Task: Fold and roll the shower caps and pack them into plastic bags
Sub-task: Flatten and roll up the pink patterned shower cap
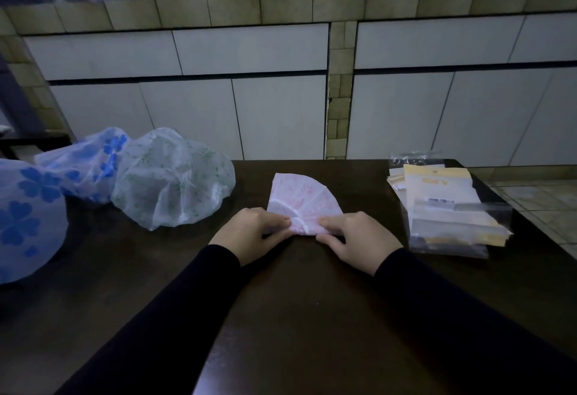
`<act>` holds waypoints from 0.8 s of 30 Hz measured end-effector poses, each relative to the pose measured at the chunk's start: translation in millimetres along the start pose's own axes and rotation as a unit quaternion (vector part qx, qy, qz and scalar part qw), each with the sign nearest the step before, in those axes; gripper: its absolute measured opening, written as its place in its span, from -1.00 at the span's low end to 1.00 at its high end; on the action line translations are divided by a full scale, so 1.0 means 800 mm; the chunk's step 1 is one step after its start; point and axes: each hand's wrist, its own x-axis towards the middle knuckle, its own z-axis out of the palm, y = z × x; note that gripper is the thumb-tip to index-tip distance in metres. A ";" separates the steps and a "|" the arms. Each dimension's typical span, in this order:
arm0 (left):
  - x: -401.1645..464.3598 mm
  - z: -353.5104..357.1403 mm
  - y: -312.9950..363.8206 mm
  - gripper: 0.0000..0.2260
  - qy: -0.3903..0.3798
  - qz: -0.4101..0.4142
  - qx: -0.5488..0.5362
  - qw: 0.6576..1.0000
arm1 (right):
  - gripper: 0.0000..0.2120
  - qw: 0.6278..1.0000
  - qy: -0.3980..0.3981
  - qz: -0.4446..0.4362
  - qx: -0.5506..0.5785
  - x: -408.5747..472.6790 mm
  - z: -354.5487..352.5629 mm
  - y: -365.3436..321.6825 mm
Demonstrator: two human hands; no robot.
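Pink-printed plastic, folded down to a fan-shaped wedge: that is the pink shower cap point(298, 196), lying on the dark wooden table point(299, 316) about midway along its width and close to the far edge. Both hands are on its near, narrow end. The left hand point(249, 233) pinches the gathered elastic corner from the left, fingers curled onto the plastic; the right hand point(354, 240) pinches it from the right, thumb and fingertips closed on the same bunched edge. They nearly meet at the white band in the middle.

Now the geometry that matters. The wedge runs away from the person, narrow tip at the grip, broad curved edge pointing toward the far edge of the table. So its long axis lies straight ahead of the hands, and neither hand is nearer; they share the tip evenly. I judge the fold is done and the roll is starting, and it would travel forward along that axis, from tip to wide end.

Waiting at the left edge are the green-flowered cap point(175, 179) and two blue-flowered caps point(84, 166), still puffed and unfolded. Near the right edge lies the stack of plastic bags point(446, 207), closer to the right hand, well apart from the wedge.
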 end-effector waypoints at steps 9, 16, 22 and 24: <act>0.002 -0.009 -0.003 -0.91 -0.006 -0.050 -0.089 0.995 | -0.73 0.993 0.066 -0.001 0.101 0.005 -0.002 0.002; 0.008 0.000 -0.001 -0.96 0.031 -0.117 -0.120 0.985 | -0.80 0.978 0.059 0.090 0.179 0.014 0.001 0.001; 0.015 0.009 -0.002 -0.94 0.039 -0.107 -0.087 0.990 | -0.69 0.988 0.126 0.067 0.054 0.011 0.003 0.001; 0.018 0.009 0.000 -0.92 0.061 -0.082 -0.050 0.994 | -0.71 0.988 0.152 0.005 0.010 0.008 0.000 -0.007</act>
